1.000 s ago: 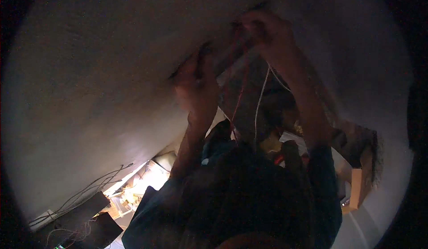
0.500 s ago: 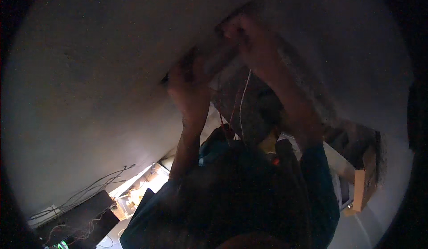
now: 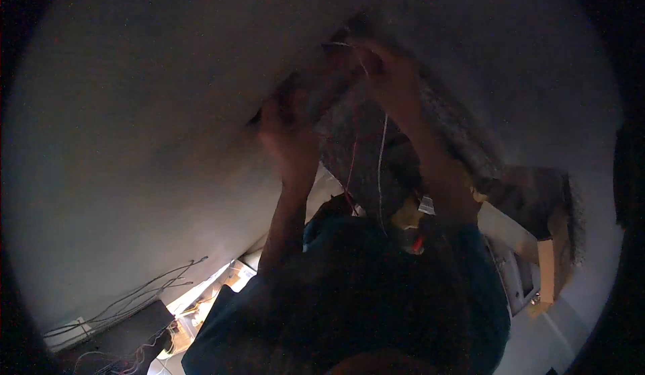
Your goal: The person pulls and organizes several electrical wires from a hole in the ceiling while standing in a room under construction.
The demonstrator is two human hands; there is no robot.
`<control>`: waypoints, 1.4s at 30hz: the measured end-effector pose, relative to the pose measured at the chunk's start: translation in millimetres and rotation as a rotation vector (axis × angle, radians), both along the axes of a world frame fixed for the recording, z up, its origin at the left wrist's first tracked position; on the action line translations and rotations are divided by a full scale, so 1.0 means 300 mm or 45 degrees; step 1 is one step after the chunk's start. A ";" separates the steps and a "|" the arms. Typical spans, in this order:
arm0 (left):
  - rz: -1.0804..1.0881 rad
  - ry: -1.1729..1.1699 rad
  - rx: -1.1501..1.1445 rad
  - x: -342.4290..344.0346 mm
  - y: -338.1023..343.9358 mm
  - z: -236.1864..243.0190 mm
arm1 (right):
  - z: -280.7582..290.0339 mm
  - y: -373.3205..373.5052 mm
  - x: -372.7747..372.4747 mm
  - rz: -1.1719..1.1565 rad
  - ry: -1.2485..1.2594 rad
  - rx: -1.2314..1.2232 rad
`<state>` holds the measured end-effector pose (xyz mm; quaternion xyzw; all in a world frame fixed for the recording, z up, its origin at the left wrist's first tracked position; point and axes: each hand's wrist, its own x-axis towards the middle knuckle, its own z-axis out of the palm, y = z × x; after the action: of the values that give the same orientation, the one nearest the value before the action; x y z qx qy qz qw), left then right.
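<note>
Both hands are raised into a dark, rough-edged recess (image 3: 457, 140) in the pale surface. My left hand (image 3: 287, 133) has its fingers curled at the recess's left side, on something too dark to make out. My right hand (image 3: 391, 76) is higher and to the right, fingers closed at a dim elongated shape between the hands; what it grips is unclear. A white wire (image 3: 381, 167) hangs below that hand, and a thin white strand arches up across its fingers. A red wire (image 3: 351, 167) hangs beside the white one.
Grey wall (image 3: 134, 140) surrounds the recess. At lower left are loose cables (image 3: 134, 293) above a dark panel (image 3: 114, 338) and a brightly lit, cluttered area (image 3: 201, 298). On the right are a cardboard piece (image 3: 546, 271) and a second dark opening (image 3: 524, 193) beside a pale frame (image 3: 517, 281).
My right hand has shifted down from where it was a second ago, and slightly left then back right. A white strand now arches over its fingers. My left hand has moved little.
</note>
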<state>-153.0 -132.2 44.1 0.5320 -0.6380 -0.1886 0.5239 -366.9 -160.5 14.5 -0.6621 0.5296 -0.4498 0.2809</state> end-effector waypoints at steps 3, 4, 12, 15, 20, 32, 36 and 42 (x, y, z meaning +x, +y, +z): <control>0.003 -0.086 -0.186 0.011 0.004 0.010 | -0.002 -0.051 0.091 -0.431 0.278 -0.466; 0.030 -0.101 -0.140 0.018 -0.009 -0.005 | -0.019 -0.080 0.084 -0.518 0.410 -0.594; -0.059 -0.183 -0.199 0.051 -0.016 -0.012 | 0.107 -0.075 0.085 -0.143 0.187 -0.424; -0.103 -0.059 -0.095 0.012 -0.011 -0.016 | 0.059 -0.093 0.044 -0.103 -0.039 -0.413; -0.016 -0.107 -0.153 -0.026 -0.020 -0.031 | 0.053 -0.095 0.009 -0.154 0.324 -0.561; 0.165 -0.223 0.049 -0.032 -0.006 0.032 | -0.038 -0.110 0.145 -0.269 -0.134 -0.474; 0.115 -0.117 0.134 -0.016 -0.045 -0.004 | -0.006 -0.098 0.146 -0.269 -0.181 -0.535; 0.187 -0.025 0.033 -0.030 -0.052 -0.009 | -0.059 -0.128 0.174 -0.323 -0.234 -0.676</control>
<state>-162.0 -147.9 41.3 0.5860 -0.5998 -0.1526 0.5231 -314.8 -198.8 -3.3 -0.5973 0.4445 -0.6619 0.0865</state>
